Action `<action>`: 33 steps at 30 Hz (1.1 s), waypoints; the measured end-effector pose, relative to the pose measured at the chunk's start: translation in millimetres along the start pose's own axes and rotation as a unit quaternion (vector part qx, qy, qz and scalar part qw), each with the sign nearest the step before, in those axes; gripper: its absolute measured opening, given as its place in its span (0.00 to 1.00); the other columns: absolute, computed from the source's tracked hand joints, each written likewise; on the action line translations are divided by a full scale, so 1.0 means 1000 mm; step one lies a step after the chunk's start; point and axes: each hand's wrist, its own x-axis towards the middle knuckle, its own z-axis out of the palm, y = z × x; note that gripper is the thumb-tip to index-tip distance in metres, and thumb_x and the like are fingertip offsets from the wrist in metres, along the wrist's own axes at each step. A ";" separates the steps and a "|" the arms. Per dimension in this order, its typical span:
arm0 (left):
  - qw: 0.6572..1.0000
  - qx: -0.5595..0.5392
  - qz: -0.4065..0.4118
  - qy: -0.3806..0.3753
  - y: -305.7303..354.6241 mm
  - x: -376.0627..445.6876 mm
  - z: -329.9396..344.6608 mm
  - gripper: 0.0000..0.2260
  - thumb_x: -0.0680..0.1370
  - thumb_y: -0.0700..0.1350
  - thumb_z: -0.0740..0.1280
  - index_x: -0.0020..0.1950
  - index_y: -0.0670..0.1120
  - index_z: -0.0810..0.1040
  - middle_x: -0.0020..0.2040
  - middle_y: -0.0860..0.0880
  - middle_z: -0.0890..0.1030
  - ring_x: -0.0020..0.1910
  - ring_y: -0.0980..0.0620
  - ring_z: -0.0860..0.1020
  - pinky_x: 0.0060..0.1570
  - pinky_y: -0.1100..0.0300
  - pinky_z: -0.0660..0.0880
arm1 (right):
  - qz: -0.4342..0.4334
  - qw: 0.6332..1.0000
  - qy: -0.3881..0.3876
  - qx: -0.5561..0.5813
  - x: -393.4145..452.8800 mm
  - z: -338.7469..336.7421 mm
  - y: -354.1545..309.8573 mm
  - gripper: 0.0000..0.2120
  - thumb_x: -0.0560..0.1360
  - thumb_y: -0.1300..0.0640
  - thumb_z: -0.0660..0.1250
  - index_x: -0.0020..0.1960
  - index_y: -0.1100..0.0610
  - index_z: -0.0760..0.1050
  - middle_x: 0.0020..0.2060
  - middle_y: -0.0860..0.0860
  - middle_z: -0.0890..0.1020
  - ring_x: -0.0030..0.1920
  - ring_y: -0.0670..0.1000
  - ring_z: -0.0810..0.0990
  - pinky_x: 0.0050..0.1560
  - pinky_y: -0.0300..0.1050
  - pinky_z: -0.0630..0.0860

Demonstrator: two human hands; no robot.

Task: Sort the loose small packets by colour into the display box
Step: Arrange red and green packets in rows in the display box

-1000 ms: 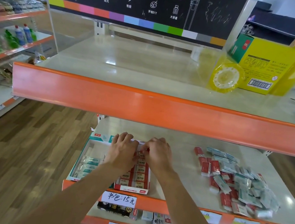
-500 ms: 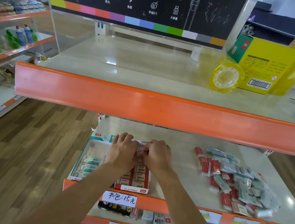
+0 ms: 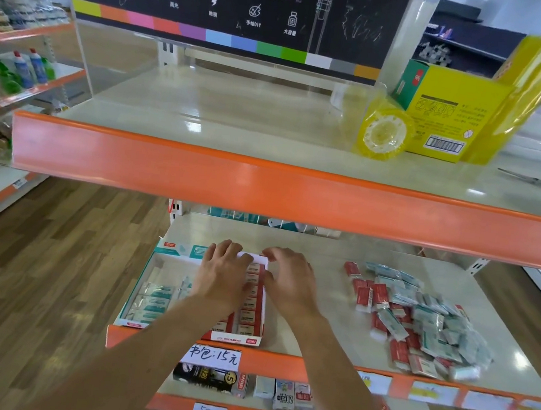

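Red packets (image 3: 253, 299) fill the right-hand row of our display box (image 3: 138, 291), teal ones lie at its left. Our left hand (image 3: 224, 275) rests flat on the row; our right hand (image 3: 290, 283) hovers loosely curled, apparently empty. Loose packets (image 3: 418, 319) wait right on the shelf (image 3: 324, 254). Best press evenly, squaring the row.

Single head cam, wide-angle, looking forward and down from above the orange-edged upper shelf (image 3: 290, 193) onto the lower shelf (image 3: 334, 316) at arm's reach, both forearms entering from the bottom edge.
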 end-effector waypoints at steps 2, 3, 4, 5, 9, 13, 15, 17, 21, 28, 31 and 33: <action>1.000 0.004 0.000 0.001 0.005 0.000 0.001 0.17 0.70 0.52 0.72 0.57 0.48 0.81 0.58 0.47 0.78 0.62 0.45 0.72 0.63 0.50 0.67 | 0.004 1.000 -0.007 0.007 -0.004 -0.004 0.004 0.17 0.76 0.53 0.66 0.65 0.50 0.76 0.57 0.46 0.81 0.59 0.51 0.75 0.62 0.49 0.71; 1.000 0.005 0.001 0.000 0.008 0.000 0.001 0.17 0.68 0.51 0.73 0.54 0.48 0.82 0.56 0.46 0.79 0.60 0.44 0.74 0.61 0.50 0.69 | 0.004 1.000 -0.010 0.007 -0.006 -0.006 0.006 0.17 0.76 0.53 0.66 0.65 0.50 0.76 0.57 0.47 0.81 0.59 0.51 0.75 0.62 0.49 0.71; 1.000 0.005 0.002 -0.002 0.011 0.000 0.001 0.16 0.67 0.51 0.75 0.52 0.47 0.83 0.53 0.46 0.80 0.58 0.44 0.75 0.59 0.49 0.71 | 0.006 1.000 -0.014 0.005 -0.008 -0.008 0.008 0.17 0.76 0.52 0.66 0.64 0.50 0.76 0.58 0.47 0.80 0.60 0.51 0.75 0.62 0.50 0.71; 1.000 0.005 0.004 -0.003 0.014 0.000 0.000 0.16 0.65 0.51 0.76 0.50 0.47 0.83 0.52 0.46 0.80 0.56 0.43 0.76 0.57 0.49 0.72 | 0.009 1.000 -0.019 0.005 -0.009 -0.009 0.010 0.17 0.76 0.52 0.66 0.64 0.50 0.76 0.59 0.47 0.80 0.61 0.51 0.74 0.63 0.50 0.71; 1.000 -0.009 0.016 0.003 0.026 -0.001 0.000 0.18 0.63 0.50 0.77 0.50 0.47 0.83 0.49 0.46 0.80 0.52 0.43 0.77 0.52 0.47 0.75 | 0.022 0.999 -0.033 0.007 -0.016 -0.016 0.022 0.16 0.77 0.52 0.66 0.64 0.50 0.77 0.61 0.46 0.78 0.63 0.50 0.73 0.65 0.48 0.70; 1.000 0.006 0.023 -0.003 0.043 -0.001 -0.002 0.19 0.62 0.52 0.77 0.50 0.49 0.83 0.49 0.48 0.81 0.51 0.45 0.78 0.50 0.48 0.75 | 0.035 0.999 -0.032 0.012 -0.024 -0.022 0.036 0.15 0.77 0.52 0.65 0.63 0.49 0.77 0.61 0.46 0.78 0.62 0.50 0.73 0.64 0.47 0.70; 1.000 0.003 0.030 0.001 0.054 -0.001 0.001 0.18 0.65 0.52 0.76 0.52 0.48 0.83 0.52 0.47 0.80 0.55 0.45 0.77 0.54 0.48 0.73 | 0.039 0.999 -0.032 0.010 -0.028 -0.027 0.043 0.15 0.77 0.53 0.65 0.64 0.49 0.77 0.61 0.46 0.78 0.62 0.49 0.73 0.64 0.46 0.70; 0.999 -0.011 0.036 0.003 0.064 -0.001 0.006 0.18 0.69 0.52 0.73 0.56 0.47 0.81 0.56 0.46 0.79 0.59 0.44 0.74 0.59 0.48 0.70 | 0.042 0.999 -0.030 0.006 -0.031 -0.031 0.052 0.15 0.78 0.53 0.65 0.64 0.49 0.76 0.61 0.46 0.77 0.62 0.49 0.72 0.64 0.46 0.70; 0.999 -0.021 0.045 -0.010 0.087 -0.003 0.012 0.18 0.73 0.52 0.69 0.62 0.47 0.78 0.62 0.46 0.75 0.65 0.44 0.69 0.66 0.49 0.64 | 0.052 0.998 -0.028 0.009 -0.039 -0.041 0.072 0.15 0.77 0.52 0.66 0.64 0.50 0.77 0.61 0.47 0.77 0.63 0.51 0.72 0.64 0.46 0.69; 0.998 -0.018 0.049 -0.030 0.123 -0.004 0.026 0.21 0.76 0.55 0.64 0.68 0.51 0.72 0.68 0.49 0.70 0.70 0.48 0.64 0.69 0.53 0.58 | 0.065 0.997 -0.032 -0.009 -0.054 -0.063 0.108 0.16 0.79 0.51 0.65 0.65 0.50 0.75 0.64 0.48 0.76 0.67 0.51 0.70 0.65 0.46 0.69; 0.998 -0.014 0.052 -0.031 0.136 -0.005 0.032 0.21 0.77 0.55 0.63 0.69 0.52 0.71 0.69 0.49 0.69 0.70 0.48 0.62 0.70 0.54 0.57 | 0.070 0.997 -0.031 0.006 -0.058 -0.068 0.120 0.15 0.78 0.52 0.66 0.64 0.51 0.76 0.64 0.49 0.75 0.67 0.51 0.70 0.65 0.46 0.70; 0.998 -0.018 0.057 -0.029 0.143 -0.005 0.038 0.20 0.77 0.54 0.63 0.68 0.51 0.72 0.68 0.49 0.70 0.70 0.48 0.63 0.70 0.54 0.57 | 0.071 0.997 -0.026 0.014 -0.060 -0.070 0.127 0.14 0.78 0.53 0.66 0.63 0.52 0.76 0.63 0.49 0.75 0.65 0.51 0.71 0.63 0.45 0.71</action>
